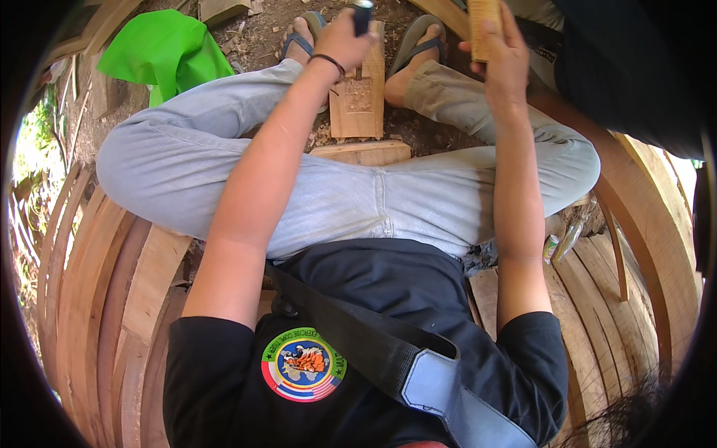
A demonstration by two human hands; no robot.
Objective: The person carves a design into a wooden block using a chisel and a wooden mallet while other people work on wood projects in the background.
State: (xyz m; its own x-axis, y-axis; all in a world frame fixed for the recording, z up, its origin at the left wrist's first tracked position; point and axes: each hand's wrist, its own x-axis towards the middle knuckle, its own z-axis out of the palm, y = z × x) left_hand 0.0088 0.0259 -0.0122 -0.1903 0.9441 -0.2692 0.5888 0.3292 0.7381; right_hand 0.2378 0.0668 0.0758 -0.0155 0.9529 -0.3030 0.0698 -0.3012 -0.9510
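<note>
Fingers of the left hand [345,46] wrap a dark-handled chisel [362,18]; the carved block [357,125] lies toward six o'clock from them. At three o'clock, the right hand [508,66] grips a wooden piece [484,28].

Bright green cloth [166,56], long wooden planks [153,287]

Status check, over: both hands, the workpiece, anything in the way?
Left hand gripping dark-handled tool. Right hand gripping wooden block. Board has a rough recess in its face. Wood chips on the ground beside it.
</note>
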